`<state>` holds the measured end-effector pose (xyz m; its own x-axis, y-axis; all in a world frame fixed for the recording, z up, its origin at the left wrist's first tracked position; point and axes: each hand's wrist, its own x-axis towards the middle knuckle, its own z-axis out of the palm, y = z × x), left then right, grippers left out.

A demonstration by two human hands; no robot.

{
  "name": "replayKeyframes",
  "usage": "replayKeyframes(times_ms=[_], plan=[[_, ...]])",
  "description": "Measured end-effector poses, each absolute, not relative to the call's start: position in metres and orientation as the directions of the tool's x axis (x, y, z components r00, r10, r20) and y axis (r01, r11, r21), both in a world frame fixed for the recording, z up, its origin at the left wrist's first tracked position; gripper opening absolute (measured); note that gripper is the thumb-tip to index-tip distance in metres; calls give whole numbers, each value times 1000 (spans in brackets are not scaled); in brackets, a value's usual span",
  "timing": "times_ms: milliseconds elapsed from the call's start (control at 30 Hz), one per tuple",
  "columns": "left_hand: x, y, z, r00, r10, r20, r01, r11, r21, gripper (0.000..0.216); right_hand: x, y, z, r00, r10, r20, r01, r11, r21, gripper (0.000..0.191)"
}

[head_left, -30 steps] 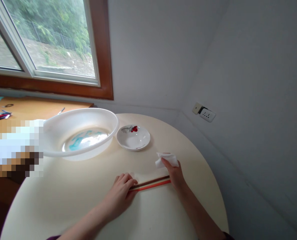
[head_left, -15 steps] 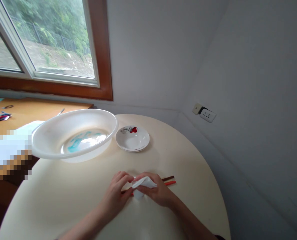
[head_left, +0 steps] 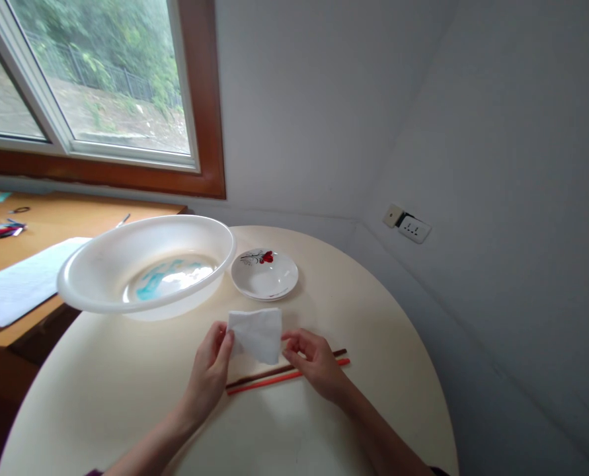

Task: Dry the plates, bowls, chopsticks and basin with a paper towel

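Observation:
A white tissue (head_left: 255, 334) hangs spread out above the table, pinched along its left edge between the thumb and fingers of my left hand (head_left: 211, 363). My right hand (head_left: 314, 362) is beside the tissue's right edge, fingers curled, with a gap between thumb and forefinger; whether a fingertip touches the tissue is hard to see. Under the hands, a thin brown stick (head_left: 259, 376) and an orange-red stick (head_left: 264, 383) lie side by side on the table, slanting up to the right. My right hand covers part of both.
A large translucent plastic basin (head_left: 96, 291) stands at the left of the round cream table (head_left: 140, 377). Beside it are stacked white dishes (head_left: 262, 283) with a red flower pattern. A wooden desk (head_left: 76, 208) on the left bears a white sheet (head_left: 21, 284) and pens (head_left: 4, 230).
The tissue, bunched between both hands before, is now spread flat and higher, held from the left. My right hand has moved slightly right, and more of the two sticks shows.

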<state>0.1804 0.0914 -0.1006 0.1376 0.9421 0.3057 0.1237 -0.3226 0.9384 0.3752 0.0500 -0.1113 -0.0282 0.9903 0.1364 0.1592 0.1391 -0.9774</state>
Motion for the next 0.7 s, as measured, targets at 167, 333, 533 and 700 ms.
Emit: replayKeyframes(times_ms=[167, 333, 533, 700], plan=[[171, 109, -97, 153, 973, 172, 128, -193, 973, 29, 378, 51, -115, -5, 989, 146, 194, 145, -970, 22], [150, 136, -104, 81, 989, 121, 222, -136, 966, 33, 377, 49, -112, -20, 990, 140, 253, 140, -957, 21], [139, 151, -115, 72, 994, 86, 359, -106, 927, 31, 376, 48, -111, -43, 988, 146, 327, 153, -933, 19], [142, 149, -114, 89, 985, 150, 425, -174, 888, 24, 377, 48, -110, -14, 983, 185, 407, 175, -896, 18]])
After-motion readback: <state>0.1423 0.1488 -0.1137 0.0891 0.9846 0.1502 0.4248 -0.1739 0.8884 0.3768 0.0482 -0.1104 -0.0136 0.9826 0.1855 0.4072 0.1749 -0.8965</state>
